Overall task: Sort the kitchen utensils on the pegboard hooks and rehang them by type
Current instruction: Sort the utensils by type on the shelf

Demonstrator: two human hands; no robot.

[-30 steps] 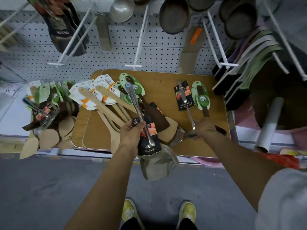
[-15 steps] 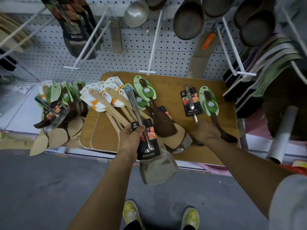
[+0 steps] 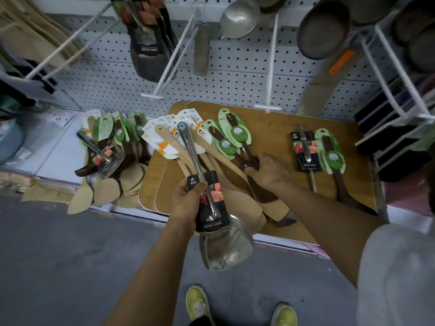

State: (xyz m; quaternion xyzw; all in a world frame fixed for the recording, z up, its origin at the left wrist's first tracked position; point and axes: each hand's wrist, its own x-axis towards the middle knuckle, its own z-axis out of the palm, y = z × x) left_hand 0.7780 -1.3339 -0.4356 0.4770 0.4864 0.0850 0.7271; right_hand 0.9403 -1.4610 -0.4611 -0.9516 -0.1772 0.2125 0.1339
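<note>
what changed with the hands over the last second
The right hand moved left from the pair of utensils on the right of the board to the middle pile and now grips a dark spatula. The left hand holds the steel spatula as before.

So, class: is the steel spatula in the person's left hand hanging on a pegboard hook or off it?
Off. The left hand grips the steel spatula over the floor, clear of the white hooks.

"HONGJIAYU" on black card (image 3: 213, 203) of held steel spatula (image 3: 226, 245).
</note>
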